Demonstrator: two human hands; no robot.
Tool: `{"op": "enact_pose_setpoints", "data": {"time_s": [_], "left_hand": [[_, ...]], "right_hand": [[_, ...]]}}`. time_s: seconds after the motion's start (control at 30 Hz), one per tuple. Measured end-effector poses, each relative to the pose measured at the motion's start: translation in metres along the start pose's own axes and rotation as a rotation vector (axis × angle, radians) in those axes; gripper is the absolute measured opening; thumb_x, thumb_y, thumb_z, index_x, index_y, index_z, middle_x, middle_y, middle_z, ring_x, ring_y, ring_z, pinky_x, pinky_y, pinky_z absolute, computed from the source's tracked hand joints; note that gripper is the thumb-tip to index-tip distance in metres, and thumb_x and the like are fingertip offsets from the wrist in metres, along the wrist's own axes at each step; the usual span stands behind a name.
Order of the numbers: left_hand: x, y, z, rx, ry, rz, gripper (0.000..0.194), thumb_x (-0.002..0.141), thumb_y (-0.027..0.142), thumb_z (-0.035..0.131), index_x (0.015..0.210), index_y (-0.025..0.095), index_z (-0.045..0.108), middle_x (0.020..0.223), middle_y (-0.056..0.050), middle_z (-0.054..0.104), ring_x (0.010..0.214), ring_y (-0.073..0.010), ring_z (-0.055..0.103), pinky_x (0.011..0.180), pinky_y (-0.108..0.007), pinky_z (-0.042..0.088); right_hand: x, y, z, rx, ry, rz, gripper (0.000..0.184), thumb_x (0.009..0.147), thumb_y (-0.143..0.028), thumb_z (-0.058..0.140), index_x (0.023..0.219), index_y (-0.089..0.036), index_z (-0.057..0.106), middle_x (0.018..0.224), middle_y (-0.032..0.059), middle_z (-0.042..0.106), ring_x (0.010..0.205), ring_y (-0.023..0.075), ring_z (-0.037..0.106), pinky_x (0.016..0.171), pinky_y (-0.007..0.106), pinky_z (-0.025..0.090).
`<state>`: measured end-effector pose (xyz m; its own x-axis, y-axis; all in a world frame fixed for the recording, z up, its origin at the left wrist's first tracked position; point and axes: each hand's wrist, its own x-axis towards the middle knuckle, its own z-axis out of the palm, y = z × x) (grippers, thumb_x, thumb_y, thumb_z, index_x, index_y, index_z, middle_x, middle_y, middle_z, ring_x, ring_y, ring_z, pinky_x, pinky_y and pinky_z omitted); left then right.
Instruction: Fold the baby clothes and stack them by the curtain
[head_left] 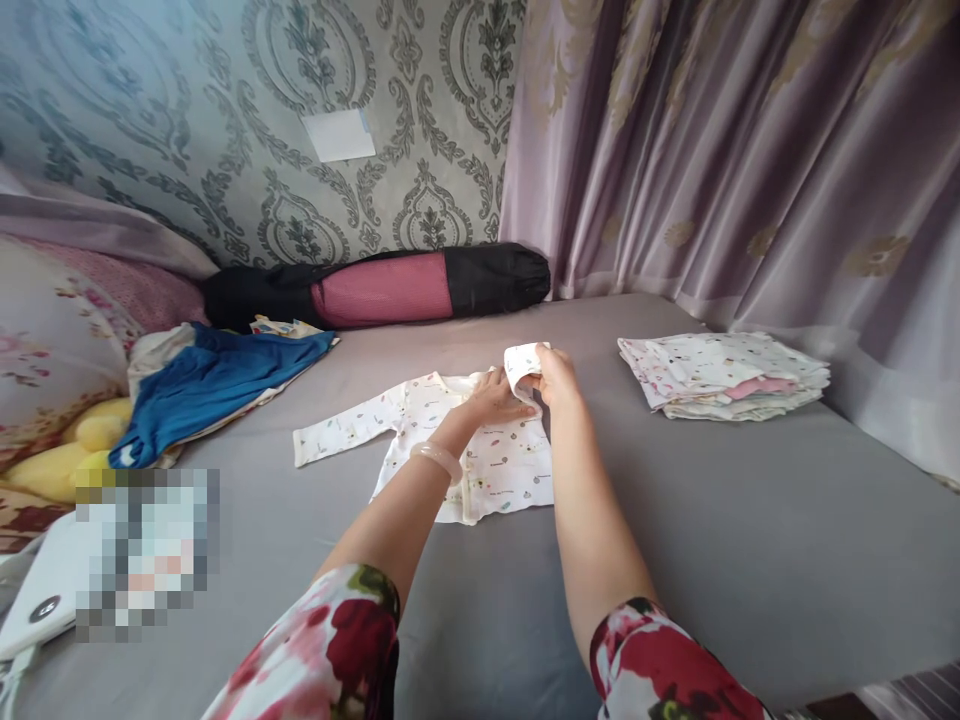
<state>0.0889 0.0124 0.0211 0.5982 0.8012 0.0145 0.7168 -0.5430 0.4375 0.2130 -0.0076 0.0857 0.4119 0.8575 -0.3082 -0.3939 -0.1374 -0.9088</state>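
Note:
A small white baby shirt point(506, 465) with a scattered print lies spread on the grey sheet, front side up. Its one sleeve stretches flat to the left. My left hand point(493, 398) rests flat on the upper right of the shirt, fingers spread, with a pale bangle point(437, 461) on the wrist. In my right hand point(553, 374) the end of the other sleeve point(523, 358) is pinched between thumb and fingers, lifted and bent over toward the shirt's body. Part of the collar is hidden behind my left hand.
To the right sits a stack of folded baby clothes point(724, 375). Blue clothing point(225, 365) lies heaped at the left, beside a yellow plush toy point(56, 465) and a floral pillow point(52, 340). A long black and pink bag point(382, 285) lies along the wall. A white device point(56, 575) is at lower left.

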Motion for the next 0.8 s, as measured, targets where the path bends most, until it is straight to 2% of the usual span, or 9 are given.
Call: {"op": "enact_pose_setpoints", "data": {"time_s": [0.07, 0.17, 0.3, 0.4, 0.5, 0.63, 0.7, 0.8], "left_hand": [[-0.009, -0.011, -0.004, -0.048, 0.072, -0.014, 0.083, 0.079, 0.06, 0.062, 0.147, 0.022, 0.034, 0.152, -0.016, 0.032, 0.141, -0.038, 0.027, 0.113, -0.051, 0.028], [-0.026, -0.034, -0.011, -0.135, 0.214, -0.058, 0.065, 0.084, 0.045, 0.061, 0.14, 0.017, 0.044, 0.146, -0.018, 0.041, 0.135, -0.0328, 0.039, 0.11, -0.046, 0.035], [-0.054, -0.062, -0.017, -0.313, 0.428, -0.265, 0.036, 0.086, 0.027, 0.053, 0.121, 0.018, 0.059, 0.124, -0.013, 0.06, 0.111, -0.0255, 0.058, 0.096, -0.041, 0.049], [-0.071, -0.071, -0.015, -0.446, 0.545, -0.398, 0.029, 0.086, 0.022, 0.047, 0.11, 0.017, 0.063, 0.109, -0.009, 0.067, 0.098, -0.0216, 0.063, 0.091, -0.039, 0.051], [-0.082, -0.071, -0.011, -0.507, 0.59, -0.383, 0.029, 0.084, 0.017, 0.046, 0.108, 0.017, 0.064, 0.107, -0.008, 0.069, 0.099, -0.02, 0.063, 0.094, -0.037, 0.049], [-0.085, -0.063, -0.008, -0.526, 0.591, -0.344, 0.035, 0.083, 0.016, 0.046, 0.115, 0.018, 0.062, 0.106, -0.006, 0.07, 0.099, -0.0183, 0.064, 0.094, -0.034, 0.049], [-0.085, -0.061, -0.006, -0.512, 0.58, -0.333, 0.037, 0.085, 0.017, 0.045, 0.119, 0.019, 0.06, 0.103, -0.005, 0.071, 0.096, -0.0176, 0.064, 0.092, -0.033, 0.049], [-0.085, -0.062, -0.004, -0.499, 0.582, -0.312, 0.04, 0.086, 0.018, 0.043, 0.124, 0.019, 0.057, 0.1, -0.004, 0.072, 0.094, -0.0173, 0.064, 0.091, -0.033, 0.049]], "right_hand": [[-0.001, 0.002, 0.003, -0.012, -0.01, 0.02, 0.012, 0.09, -0.016, 0.049, 0.083, -0.014, 0.059, 0.062, 0.0011, 0.065, 0.053, 0.0138, 0.063, 0.053, 0.027, 0.056], [-0.003, 0.006, 0.009, -0.027, -0.021, 0.044, 0.012, 0.09, -0.016, 0.049, 0.082, -0.015, 0.058, 0.06, -0.0003, 0.063, 0.051, 0.0125, 0.061, 0.053, 0.027, 0.057], [-0.005, 0.018, 0.017, -0.068, -0.035, 0.061, 0.012, 0.089, -0.014, 0.047, 0.081, -0.016, 0.056, 0.057, -0.0021, 0.061, 0.05, 0.0118, 0.06, 0.054, 0.028, 0.058], [-0.005, 0.03, 0.025, -0.086, -0.04, 0.074, 0.01, 0.085, -0.011, 0.048, 0.08, -0.016, 0.056, 0.06, -0.0011, 0.062, 0.055, 0.0135, 0.063, 0.056, 0.031, 0.059], [-0.008, 0.041, 0.032, -0.092, -0.053, 0.097, 0.01, 0.082, -0.01, 0.049, 0.08, -0.016, 0.056, 0.061, -0.0002, 0.062, 0.058, 0.0147, 0.064, 0.058, 0.032, 0.06], [-0.012, 0.05, 0.039, -0.095, -0.044, 0.144, 0.008, 0.081, -0.011, 0.051, 0.082, -0.017, 0.056, 0.058, -0.0023, 0.059, 0.054, 0.0137, 0.061, 0.056, 0.031, 0.059], [-0.013, 0.053, 0.042, -0.093, -0.059, 0.152, 0.005, 0.083, -0.015, 0.053, 0.08, -0.018, 0.055, 0.057, -0.0029, 0.057, 0.052, 0.0128, 0.058, 0.055, 0.031, 0.059], [-0.014, 0.057, 0.045, -0.082, -0.103, 0.148, 0.01, 0.088, -0.024, 0.052, 0.08, -0.019, 0.053, 0.06, -0.002, 0.059, 0.052, 0.0123, 0.059, 0.055, 0.03, 0.058]]}}
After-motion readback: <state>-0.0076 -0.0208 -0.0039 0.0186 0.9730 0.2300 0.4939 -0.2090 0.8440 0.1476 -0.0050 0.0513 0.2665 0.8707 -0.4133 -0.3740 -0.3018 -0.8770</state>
